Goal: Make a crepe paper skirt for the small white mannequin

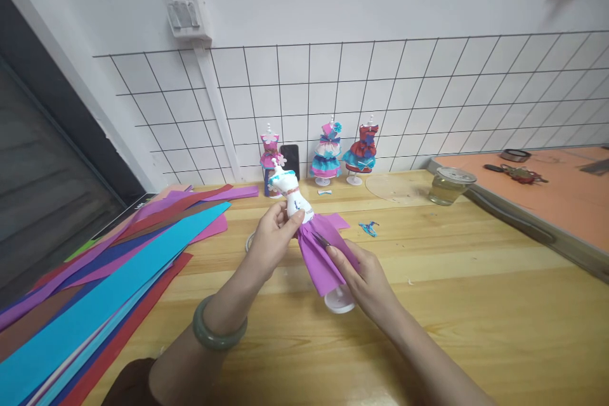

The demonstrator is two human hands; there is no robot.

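My left hand (275,231) grips a small white dress form (299,208) at its waist, thumb across the front. The form leans to the upper left, with light blue trim at its bust and a brownish band below. A purple crepe paper skirt (326,260) hangs gathered from the waist. Out of its hem comes the round white base (340,300). My right hand (364,273) is closed at the skirt's right side. Between its fingers is a slim dark pointed tool (321,239), its tip against the purple folds; most of the tool is hidden.
Coloured paper strips (157,260) fan across the left of the wooden table (304,355). Three dressed miniature forms, including a red one (367,146), and a phone (290,160) stand by the wall. A blue scrap (368,228) and a lidded tub (450,187) lie rightward.
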